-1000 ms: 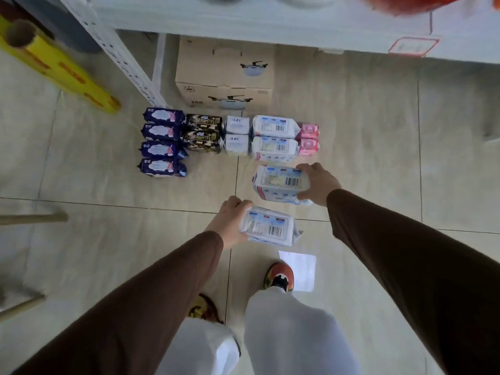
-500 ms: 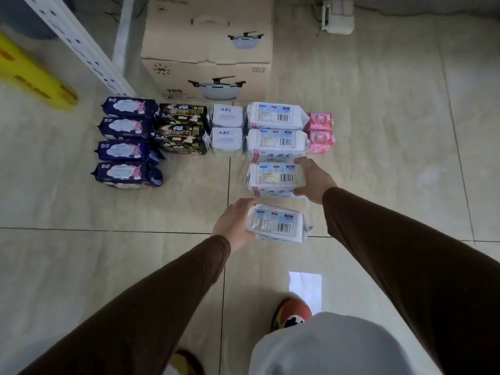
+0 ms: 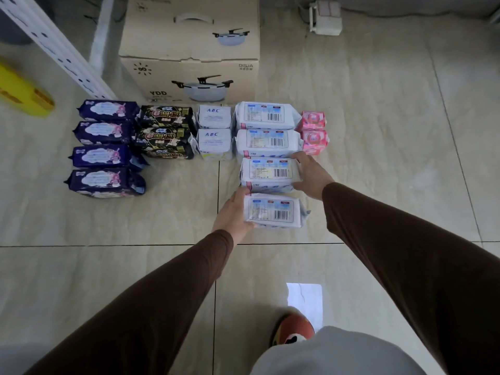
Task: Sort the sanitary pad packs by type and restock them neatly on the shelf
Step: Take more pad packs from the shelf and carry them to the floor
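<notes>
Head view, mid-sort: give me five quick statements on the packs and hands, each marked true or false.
1. The left hand holds the nearest white pack. True.
2. The right hand rests on a pink pack. False: it is on the right end of the third white pack; the pink packs lie untouched beyond it.
3. Four dark blue packs lie in one column at the left. True.
4. The sorted packs sit on a shelf. False: they lie on the tiled floor.
5. A cardboard box printed with a pot stands behind the rows. True.
</notes>
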`<state>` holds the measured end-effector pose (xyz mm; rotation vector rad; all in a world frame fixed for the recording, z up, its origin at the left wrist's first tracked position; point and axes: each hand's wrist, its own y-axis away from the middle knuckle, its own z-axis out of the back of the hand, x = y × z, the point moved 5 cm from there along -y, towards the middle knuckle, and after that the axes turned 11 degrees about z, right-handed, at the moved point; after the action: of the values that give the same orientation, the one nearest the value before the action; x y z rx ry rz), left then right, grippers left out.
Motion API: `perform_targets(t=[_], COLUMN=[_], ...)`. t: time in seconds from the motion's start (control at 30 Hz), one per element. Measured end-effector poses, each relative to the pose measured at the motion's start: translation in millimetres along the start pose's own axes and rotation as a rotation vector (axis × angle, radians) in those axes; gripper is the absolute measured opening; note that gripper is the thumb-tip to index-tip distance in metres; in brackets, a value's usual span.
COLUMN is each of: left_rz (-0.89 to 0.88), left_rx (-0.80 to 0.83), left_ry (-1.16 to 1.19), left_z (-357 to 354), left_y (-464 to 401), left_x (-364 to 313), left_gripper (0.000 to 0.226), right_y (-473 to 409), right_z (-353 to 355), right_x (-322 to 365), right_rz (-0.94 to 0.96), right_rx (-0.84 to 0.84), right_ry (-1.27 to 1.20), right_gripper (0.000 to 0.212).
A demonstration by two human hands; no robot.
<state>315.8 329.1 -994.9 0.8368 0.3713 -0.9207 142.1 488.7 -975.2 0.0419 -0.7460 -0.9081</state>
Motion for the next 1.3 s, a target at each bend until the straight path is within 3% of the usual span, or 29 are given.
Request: perform_targets(t=[0.17, 0.4, 0.77, 1.03, 1.3], left_rz=[0.026, 0.055, 0.049, 0.12, 0.117], left_rx=[-0.034, -0.091, -0.081, -0.051, -0.051], left_ry=[0.071, 0.068, 0.035, -0.064, -0.086], left_z=[-3.7, -8.4, 5.3, 96.9, 239.2], left_y=[4.6, -2.6, 8.0, 67.2, 155.7], left_x=[5.6, -2.7, -0.9, -46.5, -149.6], left_gripper=[0.094, 0.078, 0.089, 0.082, 0.076], right_y=[3.3, 4.1, 21.8, 83.6, 147.3], right_z=[0.6, -0.7, 7.7, 48.0, 167.3], right_x=[-2.8, -1.7, 5.5, 89.9, 225.4], right_rz=[0.005, 0.0, -0.024, -0.046, 0.003], right_rx=[0.003, -0.014, -0.04, -0.004, 0.0], right_ry=[0.019, 0.009, 0.047, 0.081, 0.086], right_gripper=[0.074, 0.074, 0.073, 0.068, 0.065])
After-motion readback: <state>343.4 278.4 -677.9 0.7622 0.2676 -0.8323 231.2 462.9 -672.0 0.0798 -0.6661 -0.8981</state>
